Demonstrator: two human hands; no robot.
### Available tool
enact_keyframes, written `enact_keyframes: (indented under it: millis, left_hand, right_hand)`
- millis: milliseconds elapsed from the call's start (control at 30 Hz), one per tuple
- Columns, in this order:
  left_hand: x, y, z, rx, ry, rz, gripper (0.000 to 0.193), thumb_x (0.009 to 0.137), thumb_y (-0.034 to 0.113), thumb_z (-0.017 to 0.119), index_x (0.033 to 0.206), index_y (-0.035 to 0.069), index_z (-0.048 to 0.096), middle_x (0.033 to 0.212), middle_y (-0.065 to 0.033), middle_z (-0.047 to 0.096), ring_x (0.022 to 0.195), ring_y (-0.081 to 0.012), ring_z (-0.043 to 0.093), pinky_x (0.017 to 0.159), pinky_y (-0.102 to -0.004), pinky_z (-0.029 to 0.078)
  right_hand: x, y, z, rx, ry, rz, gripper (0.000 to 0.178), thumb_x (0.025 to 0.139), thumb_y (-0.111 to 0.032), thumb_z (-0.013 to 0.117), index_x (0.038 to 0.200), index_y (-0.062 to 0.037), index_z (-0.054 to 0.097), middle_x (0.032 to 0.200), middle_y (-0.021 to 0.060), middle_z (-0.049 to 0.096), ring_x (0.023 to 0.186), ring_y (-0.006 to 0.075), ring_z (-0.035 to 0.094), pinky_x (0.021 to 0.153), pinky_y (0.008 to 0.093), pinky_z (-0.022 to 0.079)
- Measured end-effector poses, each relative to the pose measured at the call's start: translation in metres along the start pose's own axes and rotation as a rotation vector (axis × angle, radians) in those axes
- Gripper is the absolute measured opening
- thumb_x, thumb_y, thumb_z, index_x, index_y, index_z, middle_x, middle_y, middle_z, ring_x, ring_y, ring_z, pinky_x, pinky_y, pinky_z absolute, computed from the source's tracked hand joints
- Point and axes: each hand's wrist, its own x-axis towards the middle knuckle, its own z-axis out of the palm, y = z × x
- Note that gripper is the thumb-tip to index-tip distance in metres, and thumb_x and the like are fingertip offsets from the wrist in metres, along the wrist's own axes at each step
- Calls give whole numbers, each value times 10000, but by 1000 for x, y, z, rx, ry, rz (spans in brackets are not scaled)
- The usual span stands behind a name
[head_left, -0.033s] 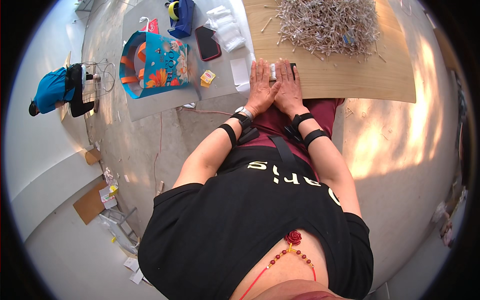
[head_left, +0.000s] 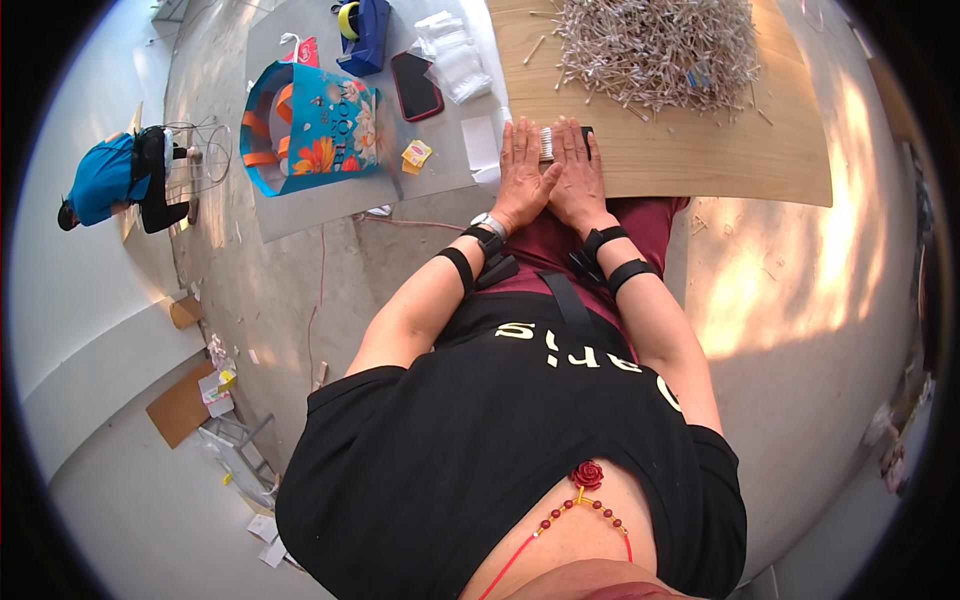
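My left hand (head_left: 524, 178) lies palm down at the near edge of the wooden board, its fingers stretched out flat. Close beside it rests my right hand (head_left: 577, 175), also flat with straight fingers, the thumbs meeting. A small row of cotton swabs (head_left: 546, 144) shows in the gap between my hands; both touch it, and their palms hide the rest. Beside my right fingers sits a dark object (head_left: 588, 143), mostly covered. Farther off on the board spreads a large heap of loose cotton swabs (head_left: 655, 55).
Left of the board, a grey tabletop (head_left: 440, 165) holds a blue floral bag (head_left: 335, 135), a dark phone with a red case (head_left: 416, 86), clear plastic bags (head_left: 455, 60), a blue tape dispenser (head_left: 366, 40) and a yellow packet (head_left: 416, 154). Another person (head_left: 115, 180) bends at far left.
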Motion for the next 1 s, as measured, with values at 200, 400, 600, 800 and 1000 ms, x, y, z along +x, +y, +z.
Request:
enact_keyframes:
  millis: [200,400,600,800,1000]
  left_hand:
    - [1,11,-6,152,-88,-121,900,1045,674,428,1664,39,273,1762,-204,106,1629,-418,-42,1268,-608,22]
    - [-1,8,-10,150,-8,-130,911,1005,710,482,1661,99,325,1751,-269,7,1627,-427,-62,1243,-655,-16]
    - [1,-1,-5,-31,22,-31,911,1002,686,518,1650,72,337,1734,-303,27,1621,-457,22,1259,-632,53]
    - [3,-4,-5,-19,37,31,904,1011,655,527,1652,53,316,1715,-343,33,1610,-485,38,1280,-577,89]
    - [2,1,-5,-69,58,33,890,1027,620,521,1674,69,257,1714,-352,31,1604,-503,43,1285,-561,88]
  right_hand:
    - [-1,0,0,-38,-26,20,842,1024,-522,439,1674,-33,220,1765,121,174,1648,257,58,1320,491,-19]
    - [0,0,1,79,34,16,860,1037,-577,421,1675,-37,218,1759,120,189,1647,260,62,1318,494,-29]
    - [0,-1,3,49,40,10,879,1036,-589,419,1680,-36,189,1760,130,172,1646,271,61,1320,494,-19]
    - [0,0,11,184,150,-34,827,1060,-540,408,1696,-82,144,1754,187,150,1644,311,65,1322,489,12]
    - [1,-9,15,164,129,-84,801,1051,-377,449,1707,-112,73,1745,261,85,1637,391,50,1320,498,39]
